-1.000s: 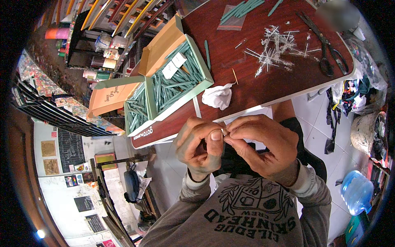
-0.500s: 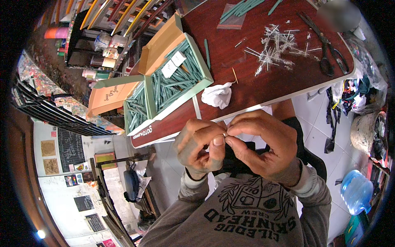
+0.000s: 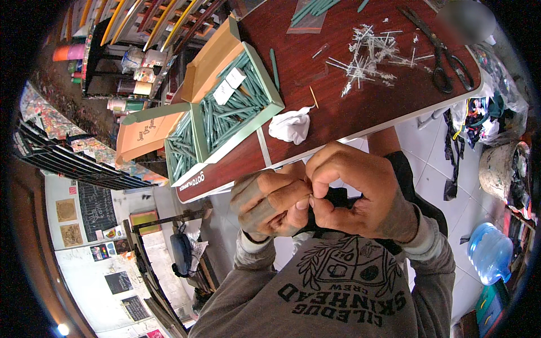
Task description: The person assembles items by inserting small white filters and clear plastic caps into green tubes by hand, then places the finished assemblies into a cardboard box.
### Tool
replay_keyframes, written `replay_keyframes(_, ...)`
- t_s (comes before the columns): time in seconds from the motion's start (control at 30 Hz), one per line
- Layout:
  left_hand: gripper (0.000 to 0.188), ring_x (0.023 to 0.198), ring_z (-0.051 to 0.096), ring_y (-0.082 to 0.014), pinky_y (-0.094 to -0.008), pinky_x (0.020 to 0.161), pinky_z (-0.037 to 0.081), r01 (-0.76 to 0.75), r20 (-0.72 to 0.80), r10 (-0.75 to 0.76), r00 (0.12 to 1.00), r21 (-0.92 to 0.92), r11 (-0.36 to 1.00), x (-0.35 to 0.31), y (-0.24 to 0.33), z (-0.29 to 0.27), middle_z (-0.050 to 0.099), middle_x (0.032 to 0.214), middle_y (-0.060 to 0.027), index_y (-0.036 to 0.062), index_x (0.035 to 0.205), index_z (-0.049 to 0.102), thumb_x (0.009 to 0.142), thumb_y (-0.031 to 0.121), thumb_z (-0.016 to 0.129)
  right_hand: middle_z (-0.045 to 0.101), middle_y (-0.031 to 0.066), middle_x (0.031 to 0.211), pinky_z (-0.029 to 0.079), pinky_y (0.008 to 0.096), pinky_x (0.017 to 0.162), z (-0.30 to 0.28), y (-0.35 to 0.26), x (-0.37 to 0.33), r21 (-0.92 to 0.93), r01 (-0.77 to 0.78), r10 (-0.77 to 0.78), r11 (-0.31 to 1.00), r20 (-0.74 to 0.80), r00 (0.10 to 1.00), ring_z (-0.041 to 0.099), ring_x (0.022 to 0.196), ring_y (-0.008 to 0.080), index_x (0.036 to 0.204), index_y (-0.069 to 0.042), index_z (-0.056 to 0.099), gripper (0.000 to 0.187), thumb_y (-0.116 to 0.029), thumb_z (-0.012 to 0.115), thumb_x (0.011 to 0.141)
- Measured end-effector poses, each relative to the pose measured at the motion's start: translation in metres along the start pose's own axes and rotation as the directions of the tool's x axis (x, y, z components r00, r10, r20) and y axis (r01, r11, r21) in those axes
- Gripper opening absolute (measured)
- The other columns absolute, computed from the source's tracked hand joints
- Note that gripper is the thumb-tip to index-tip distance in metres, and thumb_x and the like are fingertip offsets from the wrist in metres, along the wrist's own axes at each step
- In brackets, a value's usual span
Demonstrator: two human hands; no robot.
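head view: a tiny pale piece [image 3: 310, 195] shows at the fingertips, above the lap and before the near table edge; its shape is mostly hidden
left hand [image 3: 270, 203]: fingers curled, thumb pressed in toward the forefinger, closed around the piece
right hand [image 3: 358, 188]: thumb and forefinger tips brought together at the piece, a gap looped behind them; whether they nip it i can't make out
sweatshirt [image 3: 338, 284]: grey, with a dark crest and bold dark lettering, upside down from here
table [image 3: 360, 115]: red-brown top, pale rim, white lettering near its left corner
white cloth [image 3: 289, 126]: bunched near the table edge, a thin wooden stick [image 3: 314, 97] beside it
large box [image 3: 248, 127]: pale green, lid up, full of dark green sticks, a white paper slip [image 3: 230, 86] on top with faint marks
small box [image 3: 189, 174]: touching the large one, also full, dark script inside its lid
white slivers [image 3: 369, 50]: loosely heaped farther right
scissors [image 3: 435, 43]: black-handled, beside the heap
chalkboard [image 3: 96, 200]: dark, pale handwriting, on the wall at left
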State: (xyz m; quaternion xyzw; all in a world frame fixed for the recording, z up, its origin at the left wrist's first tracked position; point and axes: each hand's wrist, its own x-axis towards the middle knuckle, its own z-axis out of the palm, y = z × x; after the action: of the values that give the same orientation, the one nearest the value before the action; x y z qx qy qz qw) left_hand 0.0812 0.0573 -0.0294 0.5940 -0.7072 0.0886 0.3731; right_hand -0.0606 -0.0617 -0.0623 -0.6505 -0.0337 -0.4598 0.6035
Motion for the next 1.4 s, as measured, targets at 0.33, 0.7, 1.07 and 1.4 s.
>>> replay_keyframes(0.33, 0.022, 0.063, 0.062, -0.0226, -0.0355, 0.059, 0.052, 0.035, -0.104, -0.031, 0.994, 0.032, 0.999, -0.008, 0.000, 0.002, 0.065, 0.074, -0.0097, 0.0034, 0.079, 0.069, 0.088, 0.022, 0.064, 0.064, 0.0116, 0.090, 0.053, 0.0305, 0.066, 0.007, 0.007, -0.004, -0.114, 0.107, -0.114, 0.988, -0.063, 0.991, 0.066, 0.078, 0.0200, 0.086, -0.004, 0.057, 0.022, 0.002, 0.075, 0.076)
replay_keyframes(0.7, 0.011, 0.057, 0.063, -0.0162, -0.0271, 0.050, 0.048, -0.053, -0.157, 0.043, 0.987, -0.058, 0.997, -0.007, -0.013, 0.007, 0.068, 0.077, -0.0072, 0.0052, 0.084, 0.073, 0.086, 0.015, 0.068, 0.066, 0.0122, 0.088, 0.054, 0.0328, 0.067, 0.009, 0.010, -0.007, -0.111, 0.097, -0.110, 0.989, -0.112, 0.988, 0.067, 0.077, 0.0215, 0.090, -0.002, 0.061, 0.022, 0.003, 0.076, 0.074)
replay_keyframes(1.07, 0.023, 0.070, 0.065, -0.0248, -0.0350, 0.065, 0.052, 0.060, -0.006, -0.061, 0.998, -0.082, 0.995, -0.006, -0.007, 0.000, 0.066, 0.077, -0.0096, 0.0044, 0.079, 0.069, 0.089, 0.025, 0.068, 0.063, 0.0100, 0.083, 0.052, 0.0314, 0.060, 0.002, 0.002, -0.001, -0.059, 0.073, -0.075, 0.996, -0.037, 0.996, 0.064, 0.071, 0.0196, 0.089, -0.002, 0.061, 0.021, 0.003, 0.074, 0.073)
replay_keyframes(1.4, 0.023, 0.068, 0.064, -0.0249, -0.0358, 0.065, 0.053, 0.082, -0.039, -0.079, 0.996, 0.057, 0.995, -0.007, -0.001, -0.005, 0.066, 0.076, -0.0097, 0.0027, 0.079, 0.071, 0.088, 0.024, 0.068, 0.068, 0.0150, 0.091, 0.056, 0.0313, 0.061, 0.008, 0.009, -0.007, -0.168, 0.113, -0.126, 0.979, -0.066, 0.990, 0.069, 0.075, 0.0231, 0.093, -0.001, 0.063, 0.019, 0.003, 0.074, 0.078)
